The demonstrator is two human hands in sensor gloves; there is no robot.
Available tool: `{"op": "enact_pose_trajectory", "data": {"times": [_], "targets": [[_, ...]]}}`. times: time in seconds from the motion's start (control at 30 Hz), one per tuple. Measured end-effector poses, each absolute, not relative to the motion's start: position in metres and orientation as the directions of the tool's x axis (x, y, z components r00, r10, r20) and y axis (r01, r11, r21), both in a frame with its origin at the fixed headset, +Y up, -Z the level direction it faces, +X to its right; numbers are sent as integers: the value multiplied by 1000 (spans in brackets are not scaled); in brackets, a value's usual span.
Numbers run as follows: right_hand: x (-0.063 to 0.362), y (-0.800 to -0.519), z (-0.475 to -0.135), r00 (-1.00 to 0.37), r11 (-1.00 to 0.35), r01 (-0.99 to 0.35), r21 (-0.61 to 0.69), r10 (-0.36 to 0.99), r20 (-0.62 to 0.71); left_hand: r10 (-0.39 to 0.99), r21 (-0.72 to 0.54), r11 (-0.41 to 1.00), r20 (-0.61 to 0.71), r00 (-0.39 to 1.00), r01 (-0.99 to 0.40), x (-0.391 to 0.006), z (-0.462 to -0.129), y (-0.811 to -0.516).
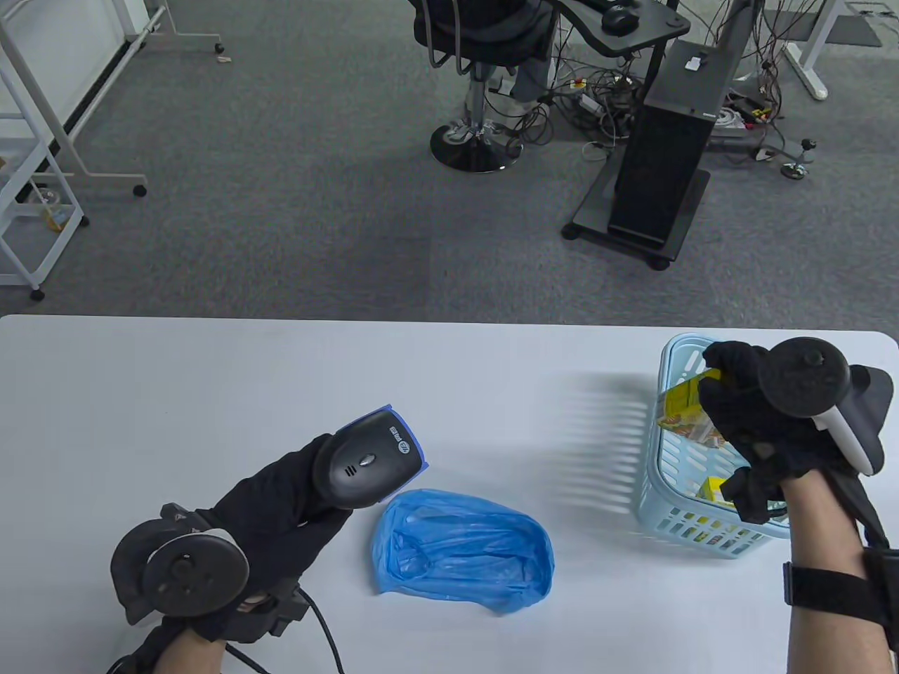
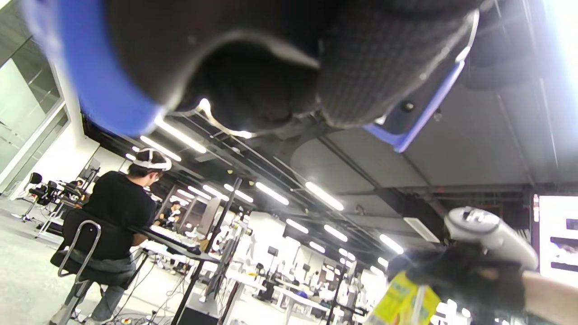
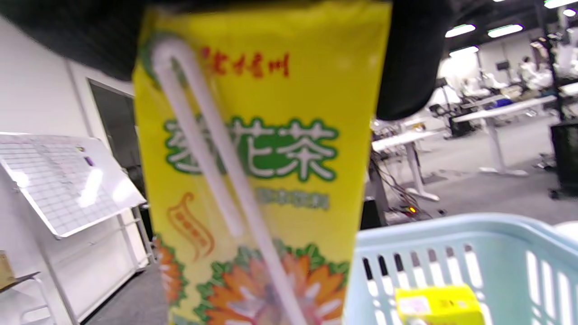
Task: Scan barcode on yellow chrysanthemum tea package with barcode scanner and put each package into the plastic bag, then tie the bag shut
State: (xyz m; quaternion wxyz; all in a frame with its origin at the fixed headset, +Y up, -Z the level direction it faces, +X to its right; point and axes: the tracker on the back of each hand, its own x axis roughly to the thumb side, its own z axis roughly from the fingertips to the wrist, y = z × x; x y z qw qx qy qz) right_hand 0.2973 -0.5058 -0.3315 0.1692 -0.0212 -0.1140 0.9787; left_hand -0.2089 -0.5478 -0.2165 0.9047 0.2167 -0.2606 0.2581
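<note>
My left hand [image 1: 281, 505] grips a black barcode scanner [image 1: 371, 458] with a blue rim, held above the table at the lower left with its head pointing up and right. My right hand [image 1: 744, 421] holds a yellow chrysanthemum tea package [image 1: 685, 411] over the light blue basket [image 1: 674, 519] at the right. The right wrist view fills with that package [image 3: 262, 171], a white straw taped across its front. Another yellow package [image 3: 440, 304] lies inside the basket [image 3: 451, 239]. A crumpled blue plastic bag [image 1: 460, 547] lies on the table between the hands. The left wrist view shows the scanner [image 2: 271, 58] from below.
The white table [image 1: 211, 393] carries only the bag and basket. Beyond its far edge are grey carpet, an office chair [image 1: 477, 77], a black computer tower [image 1: 667, 147] on a wheeled stand, and cables. The scanner's cable [image 1: 326, 632] trails toward the bottom edge.
</note>
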Motion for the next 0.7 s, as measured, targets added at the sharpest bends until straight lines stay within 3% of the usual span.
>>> {"op": "enact_pose_trajectory", "data": {"times": [0.2,0.53,0.7], "targets": [[266,-511,-307,-908,-867,-417,-274,388,157,348,210,791,618,705,-575,-197,-228,-564],[207,-567,-284,-761,-730,-638,-245,550,345,338,148,851,582,740,-505,-184,-243,-584],[192,-591,-281,-727,-703,-674,-230,573,379,326,96,884,574,751,-458,-177,-249,-595]]}}
